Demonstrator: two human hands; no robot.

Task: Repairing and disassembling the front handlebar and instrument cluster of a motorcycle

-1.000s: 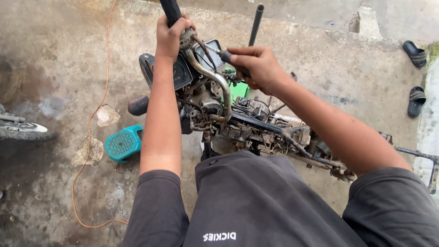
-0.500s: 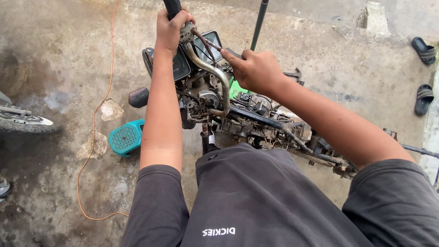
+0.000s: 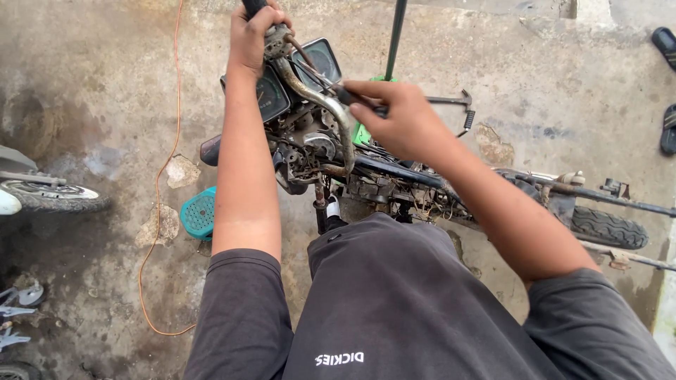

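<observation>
Bare-skinned, the left hand is clamped round the black rubber grip of a rusty curved steel handlebar, while the right hand is closed on a slim dark-handled tool just beside it. Below lie the stripped motorcycle's two dials, frame, and a teal plastic basket on wet concrete.

Outdoor repair yard: stripped motorcycle on stained concrete floor (sandals nearby).

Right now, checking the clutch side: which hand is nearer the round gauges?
Left. The left hand grips the handlebar just above the gauges; the right hand holds a dark tool beside them.
</observation>
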